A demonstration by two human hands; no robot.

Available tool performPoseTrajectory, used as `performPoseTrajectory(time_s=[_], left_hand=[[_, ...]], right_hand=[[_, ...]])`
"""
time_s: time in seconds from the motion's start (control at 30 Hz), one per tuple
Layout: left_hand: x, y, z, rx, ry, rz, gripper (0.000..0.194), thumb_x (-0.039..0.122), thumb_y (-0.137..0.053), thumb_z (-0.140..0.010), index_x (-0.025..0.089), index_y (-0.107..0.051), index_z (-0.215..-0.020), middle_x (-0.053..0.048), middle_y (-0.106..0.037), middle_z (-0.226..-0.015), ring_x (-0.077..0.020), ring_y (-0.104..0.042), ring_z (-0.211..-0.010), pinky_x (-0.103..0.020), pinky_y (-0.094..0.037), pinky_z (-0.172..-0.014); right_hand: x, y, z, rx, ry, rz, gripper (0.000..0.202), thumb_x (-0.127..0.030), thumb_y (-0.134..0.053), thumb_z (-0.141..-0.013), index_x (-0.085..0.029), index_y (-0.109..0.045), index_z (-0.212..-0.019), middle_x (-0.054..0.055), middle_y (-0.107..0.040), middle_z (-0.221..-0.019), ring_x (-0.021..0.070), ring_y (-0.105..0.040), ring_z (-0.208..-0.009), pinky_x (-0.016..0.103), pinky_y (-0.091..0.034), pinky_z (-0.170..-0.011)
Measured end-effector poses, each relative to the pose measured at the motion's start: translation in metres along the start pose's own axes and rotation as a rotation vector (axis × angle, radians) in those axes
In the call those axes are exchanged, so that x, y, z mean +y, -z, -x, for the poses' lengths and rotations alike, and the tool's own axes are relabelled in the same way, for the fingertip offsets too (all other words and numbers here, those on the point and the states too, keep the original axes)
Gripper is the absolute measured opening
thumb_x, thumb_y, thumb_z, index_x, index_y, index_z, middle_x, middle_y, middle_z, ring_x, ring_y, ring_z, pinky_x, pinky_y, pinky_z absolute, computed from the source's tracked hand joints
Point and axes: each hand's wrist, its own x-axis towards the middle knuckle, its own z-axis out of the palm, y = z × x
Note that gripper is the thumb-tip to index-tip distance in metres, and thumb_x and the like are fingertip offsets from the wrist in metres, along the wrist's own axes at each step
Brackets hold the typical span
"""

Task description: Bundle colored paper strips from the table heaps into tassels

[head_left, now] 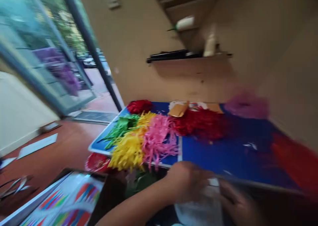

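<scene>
Low in the head view, a whitish, see-through plastic bag (200,211) is between my two hands, in front of the table's near edge. My left hand (187,179) reaches in from the lower left, its fingers closed on the bag's upper part. At the bag's right side, my right hand (236,199) has its fingers curled against the edge; motion blurs it. Beyond them on the blue table (213,156) lie bundles of cut strips: yellow strips (128,149), pink strips (160,138), green strips (123,126) and red strips (198,123). What the bag holds is unclear.
An open box (67,199) with colourfully printed packets stands at lower left. Beside the table sits a red basket (97,162). Blurred red material (295,163) and a pink bundle (248,105) are at right. A shelf (188,57) hangs on the wall; a glass door (49,53) is at left.
</scene>
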Motion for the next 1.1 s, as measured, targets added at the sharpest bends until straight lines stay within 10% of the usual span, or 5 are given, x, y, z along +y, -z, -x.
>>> performPoseTrajectory(time_s=[0.2, 1.1], left_hand=[[-0.009, 0.007, -0.008, 0.000, -0.023, 0.317, 0.038, 0.021, -0.045, -0.097, 0.028, -0.055, -0.133, -0.007, -0.073, -0.109, -0.0184, -0.069, -0.094, -0.027, -0.054, -0.080], [0.012, -0.005, -0.007, 0.109, -0.079, 0.118, 0.026, 0.026, -0.049, -0.096, 0.017, -0.071, -0.105, -0.004, -0.077, -0.104, -0.0151, -0.072, -0.086, -0.022, -0.056, -0.073]], right_hand=[[-0.002, 0.002, -0.004, -0.059, 0.003, -0.158, 0.034, -0.053, -0.064, -0.083, -0.023, -0.073, -0.097, 0.005, -0.076, -0.088, 0.0238, -0.072, -0.078, 0.030, -0.059, -0.073], [0.017, 0.001, 0.014, 0.016, 0.130, -0.106, 0.030, -0.052, -0.066, -0.082, -0.029, -0.075, -0.100, 0.004, -0.078, -0.091, 0.0246, -0.074, -0.075, 0.029, -0.062, -0.068]])
